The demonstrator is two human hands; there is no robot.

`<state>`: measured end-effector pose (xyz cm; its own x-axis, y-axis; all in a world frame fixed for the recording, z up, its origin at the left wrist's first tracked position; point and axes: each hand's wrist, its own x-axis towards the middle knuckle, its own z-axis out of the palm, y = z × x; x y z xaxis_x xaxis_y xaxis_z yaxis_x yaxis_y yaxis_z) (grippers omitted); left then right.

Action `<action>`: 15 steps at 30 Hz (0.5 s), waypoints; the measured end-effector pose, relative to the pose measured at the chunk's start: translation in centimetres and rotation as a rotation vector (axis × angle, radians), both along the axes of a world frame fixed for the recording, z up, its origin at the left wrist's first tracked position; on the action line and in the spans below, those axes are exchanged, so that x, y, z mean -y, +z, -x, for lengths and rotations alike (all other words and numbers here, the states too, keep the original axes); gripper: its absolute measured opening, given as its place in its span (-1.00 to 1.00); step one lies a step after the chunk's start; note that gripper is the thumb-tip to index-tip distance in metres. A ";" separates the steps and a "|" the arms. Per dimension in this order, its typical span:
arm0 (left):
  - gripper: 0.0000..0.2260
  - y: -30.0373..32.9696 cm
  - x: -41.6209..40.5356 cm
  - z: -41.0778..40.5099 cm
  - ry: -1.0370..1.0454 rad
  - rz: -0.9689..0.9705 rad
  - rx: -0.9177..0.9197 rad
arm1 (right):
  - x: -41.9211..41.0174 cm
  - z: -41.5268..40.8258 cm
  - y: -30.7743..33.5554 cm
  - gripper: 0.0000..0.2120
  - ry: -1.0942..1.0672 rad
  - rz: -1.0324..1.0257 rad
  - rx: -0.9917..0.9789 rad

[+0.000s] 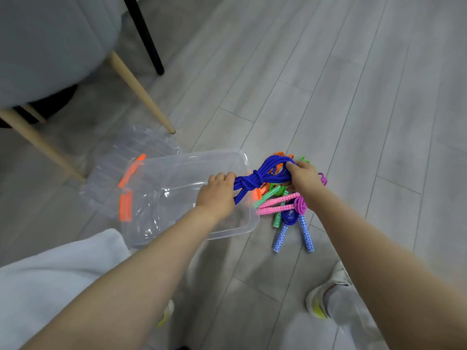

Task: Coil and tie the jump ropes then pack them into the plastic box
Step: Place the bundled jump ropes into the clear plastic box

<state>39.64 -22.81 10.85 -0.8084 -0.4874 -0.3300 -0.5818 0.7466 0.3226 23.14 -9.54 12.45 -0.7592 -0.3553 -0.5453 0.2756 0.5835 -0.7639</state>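
A blue jump rope [255,181], coiled and knotted at its middle, hangs between both hands above the right end of the clear plastic box [141,178]. My left hand [217,195] grips the coil's left loops over the box. My right hand [303,176] holds the coil's right end. On the floor under my right hand lies a pile of other ropes: pink handles [275,207] with a purple cord [299,204], green handles [271,193], blue patterned handles [305,236], and orange cord [279,154] at the far side.
The box has orange latches [125,207], and its clear lid [126,147] lies behind it on the grey wood floor. A grey chair with wooden legs [141,89] stands to the left, beside a black leg [146,36]. My shoes [321,296] are at the bottom.
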 end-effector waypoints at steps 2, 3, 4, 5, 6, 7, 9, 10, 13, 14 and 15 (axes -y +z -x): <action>-0.66 -0.1 2.9 -1.2 -0.040 0.054 0.032 | 1.7 -1.7 -0.6 -0.84 0.021 -0.003 0.023; -0.64 -0.4 4.4 -1.8 -0.061 0.077 0.052 | 2.5 -2.5 -1.0 -0.85 0.031 -0.009 0.028; -0.62 -0.7 5.7 -2.3 -0.084 0.095 0.072 | 3.4 -3.1 -1.6 -0.86 0.044 -0.017 0.032; -0.60 -1.2 7.1 -2.8 -0.105 0.109 0.091 | 4.3 -3.7 -2.4 -0.88 0.057 -0.024 0.040; -0.59 -1.7 8.4 -3.3 -0.126 0.120 0.110 | 5.1 -4.2 -3.2 -0.88 0.073 -0.036 0.049; -0.59 -2.4 9.6 -3.8 -0.146 0.130 0.122 | 5.9 -4.6 -4.0 -0.87 0.090 -0.053 0.055; -0.59 -4.0 11.6 -4.6 -0.178 0.144 0.142 | 7.3 -5.3 -5.7 -0.83 0.126 -0.095 0.054; -0.60 -4.8 12.4 -5.0 -0.186 0.147 0.150 | 7.9 -5.7 -6.5 -0.81 0.138 -0.107 0.047; -0.59 -7.5 13.8 -5.8 -0.199 0.152 0.170 | 9.4 -6.7 -9.0 -0.80 0.176 -0.139 0.028; -0.57 -8.4 14.1 -6.0 -0.203 0.153 0.181 | 9.8 -7.0 -9.8 -0.81 0.188 -0.153 0.023; -0.56 -9.3 14.2 -6.1 -0.205 0.155 0.191 | 10.2 -7.1 -10.6 -0.82 0.192 -0.168 0.014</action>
